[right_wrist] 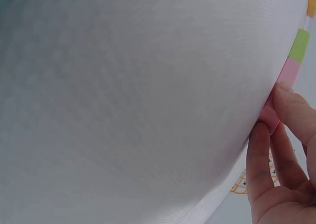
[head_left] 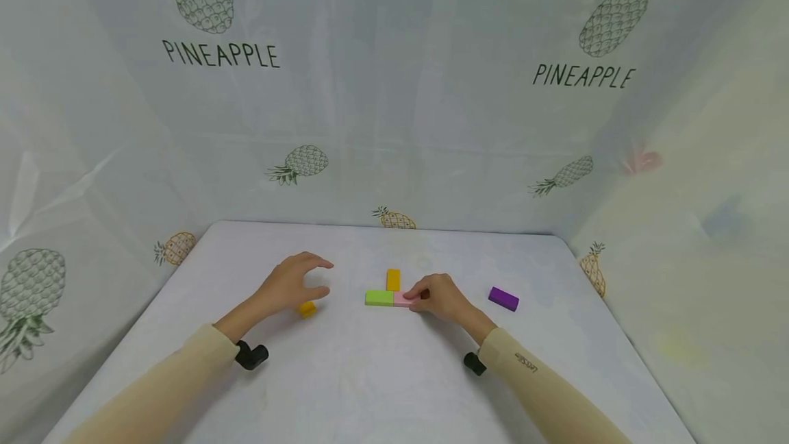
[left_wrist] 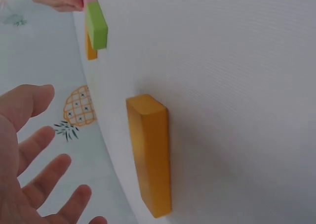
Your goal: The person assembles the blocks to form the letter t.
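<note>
Five blocks lie on the white worktop in the head view: the right hand pinches the pink block, which sits end to end with the green block, with one orange block just behind where they meet, the purple block well apart to the right, and a second orange block, partly hidden, near the left hand. From the left wrist, the left hand shows spread fingers holding nothing, apart from that second orange block. From the right wrist, thumb and fingers grip the pink block's free end.
</note>
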A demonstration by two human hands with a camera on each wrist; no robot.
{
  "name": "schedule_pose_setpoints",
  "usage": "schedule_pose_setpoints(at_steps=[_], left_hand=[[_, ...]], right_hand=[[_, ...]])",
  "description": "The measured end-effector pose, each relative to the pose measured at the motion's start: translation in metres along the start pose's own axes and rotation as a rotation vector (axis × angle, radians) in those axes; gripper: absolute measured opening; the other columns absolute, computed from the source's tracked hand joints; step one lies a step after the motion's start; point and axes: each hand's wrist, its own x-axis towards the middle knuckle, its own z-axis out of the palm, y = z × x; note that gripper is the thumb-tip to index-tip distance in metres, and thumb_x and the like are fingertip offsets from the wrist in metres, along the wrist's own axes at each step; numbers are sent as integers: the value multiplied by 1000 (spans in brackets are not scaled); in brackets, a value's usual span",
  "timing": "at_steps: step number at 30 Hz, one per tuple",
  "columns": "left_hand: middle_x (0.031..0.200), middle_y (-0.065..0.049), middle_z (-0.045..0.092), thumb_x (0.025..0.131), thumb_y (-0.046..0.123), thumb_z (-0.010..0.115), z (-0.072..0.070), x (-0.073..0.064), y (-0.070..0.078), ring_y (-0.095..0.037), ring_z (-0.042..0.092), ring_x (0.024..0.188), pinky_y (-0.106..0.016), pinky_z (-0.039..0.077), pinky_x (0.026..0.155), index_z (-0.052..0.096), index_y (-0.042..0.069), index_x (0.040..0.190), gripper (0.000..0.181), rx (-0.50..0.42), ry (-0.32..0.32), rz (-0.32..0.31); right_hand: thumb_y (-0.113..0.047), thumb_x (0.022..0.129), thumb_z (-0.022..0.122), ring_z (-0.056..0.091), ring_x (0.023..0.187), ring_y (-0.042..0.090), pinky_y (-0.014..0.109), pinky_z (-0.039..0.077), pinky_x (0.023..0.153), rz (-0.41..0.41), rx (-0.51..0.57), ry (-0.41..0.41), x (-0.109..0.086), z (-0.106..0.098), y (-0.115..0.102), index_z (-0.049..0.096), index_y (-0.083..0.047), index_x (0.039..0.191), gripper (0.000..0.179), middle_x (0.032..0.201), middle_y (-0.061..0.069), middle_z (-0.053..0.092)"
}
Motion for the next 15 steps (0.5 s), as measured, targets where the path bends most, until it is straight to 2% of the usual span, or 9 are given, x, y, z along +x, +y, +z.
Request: schedule_pose_setpoints(at_steps=[8, 15], left_hand=[[152, -9, 58, 90, 35, 87, -11, -26, -12, -43, 51, 140, -75, 41, 107, 73, 20, 134, 49, 49, 18, 37], [155, -13, 56, 88, 33, 88, -13, -38, -23, -45, 52, 139, -76, 40, 106, 74, 19, 133, 49, 76, 6, 68]], right_hand=[[-7, 90, 85, 60, 88, 13, 21, 52, 77, -7, 11, -9, 0, 0, -3, 85, -12, 109, 19, 106, 0, 80], [-7, 90, 85, 60, 89, 13, 21, 51, 76, 0, 11, -8, -1, -1, -2, 85, -12, 107, 18, 106, -1, 80]])
